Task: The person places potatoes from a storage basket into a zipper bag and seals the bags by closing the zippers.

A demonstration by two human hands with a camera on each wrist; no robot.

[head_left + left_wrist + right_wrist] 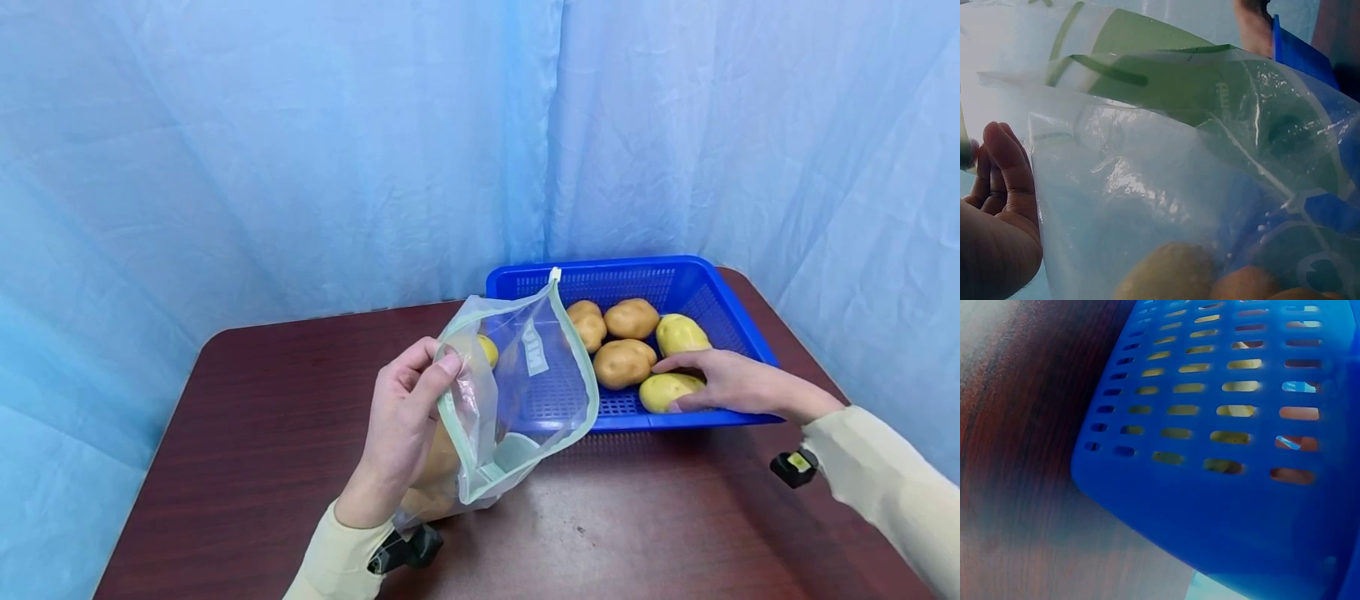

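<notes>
While the left hand [401, 425] pinches the rim of the mesh bag [517, 392], potatoes already inside, the right hand [731, 382] rests relaxed fingers on a potato [663, 390] among five left in the blue basket [720, 292].

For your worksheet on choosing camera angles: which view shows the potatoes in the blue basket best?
The head view: five potatoes lie uncovered in the blue basket, the right hand on the nearest. The right wrist view shows only yellowish patches through the basket's wall slots. The left wrist view shows only potatoes inside the bag.
</notes>
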